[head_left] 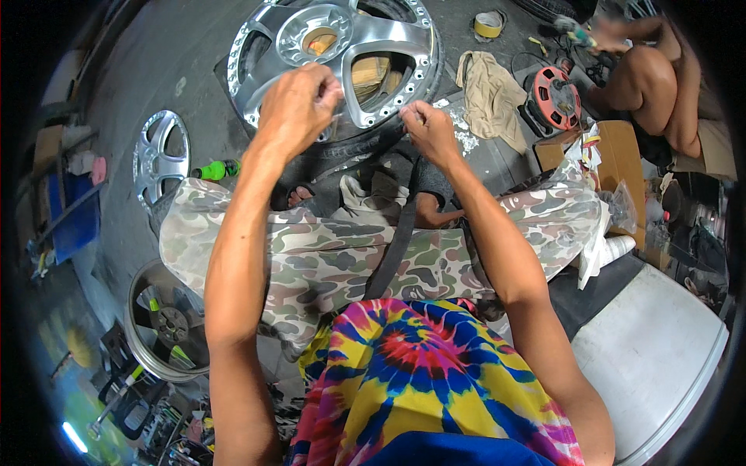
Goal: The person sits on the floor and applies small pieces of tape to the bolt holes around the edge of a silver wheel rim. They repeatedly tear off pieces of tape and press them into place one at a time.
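A large silver wheel face [388,37] with broad spokes and a ring of small bolt holes lies before me on a black tyre [365,149]. My left hand [301,109] is raised over its near left part, fingers curled together; whatever they pinch is hidden. At the near right edge of the wheel, my right hand [431,130] has thumb and forefinger pressed together beside the holes. Anything between those fingertips is too small to make out. Through the wheel's openings, a brown wooden-looking piece [370,78] shows underneath.
A smaller silver wheel face [163,155] and a green-and-black object [216,169] are at left, above a wheel barrel [144,342]. To the right are a tan cloth [491,97], red cable reel [555,97], yellow tape roll [488,26], cardboard box [622,159] and another person's leg [641,89].
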Available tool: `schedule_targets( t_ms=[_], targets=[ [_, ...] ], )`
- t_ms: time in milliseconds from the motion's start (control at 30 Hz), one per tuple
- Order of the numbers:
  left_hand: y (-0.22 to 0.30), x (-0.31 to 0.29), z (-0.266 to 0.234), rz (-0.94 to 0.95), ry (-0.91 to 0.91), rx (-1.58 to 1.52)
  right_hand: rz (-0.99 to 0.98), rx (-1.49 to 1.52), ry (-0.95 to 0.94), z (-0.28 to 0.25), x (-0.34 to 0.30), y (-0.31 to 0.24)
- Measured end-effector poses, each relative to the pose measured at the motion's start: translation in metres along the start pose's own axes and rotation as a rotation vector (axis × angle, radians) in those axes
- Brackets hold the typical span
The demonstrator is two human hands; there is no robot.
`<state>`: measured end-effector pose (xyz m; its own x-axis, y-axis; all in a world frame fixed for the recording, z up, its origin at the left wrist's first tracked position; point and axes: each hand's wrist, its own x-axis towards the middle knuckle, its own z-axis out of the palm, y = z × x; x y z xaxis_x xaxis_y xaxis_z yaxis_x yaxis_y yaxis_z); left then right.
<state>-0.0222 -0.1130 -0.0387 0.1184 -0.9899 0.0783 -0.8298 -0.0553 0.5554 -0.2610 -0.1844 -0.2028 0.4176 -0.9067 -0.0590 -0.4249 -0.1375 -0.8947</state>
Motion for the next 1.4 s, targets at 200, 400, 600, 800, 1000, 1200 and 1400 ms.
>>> schedule_targets(
  t_ms=[200,400,600,800,1000,1200,1400],
  targets=[
    [0.002,0.005,-0.055,0.009,0.255,-0.201,0.064,0.018,0.006,0.002,-0.003,-0.002],
    [0.002,-0.001,-0.077,-0.026,0.297,-0.178,0.079,0.008,-0.039,0.01,-0.012,-0.006],
    [0.035,-0.006,-0.083,0.006,0.407,-0.22,0.137,0.079,0.013,0.013,-0.012,-0.006],
    [0.037,-0.008,-0.095,0.005,0.414,-0.229,0.133,0.063,-0.02,0.029,-0.023,-0.007],
    [0.035,-0.012,-0.096,-0.09,0.362,-0.316,0.125,0.102,0.018,0.024,-0.02,-0.008],
    [0.007,-0.012,-0.086,-0.078,0.17,-0.409,0.044,0.004,0.015,0.046,-0.028,-0.007],
    [0.013,-0.011,-0.082,0.015,0.255,-0.161,0.066,-0.002,0.153,0.049,-0.03,-0.001]
  ],
)
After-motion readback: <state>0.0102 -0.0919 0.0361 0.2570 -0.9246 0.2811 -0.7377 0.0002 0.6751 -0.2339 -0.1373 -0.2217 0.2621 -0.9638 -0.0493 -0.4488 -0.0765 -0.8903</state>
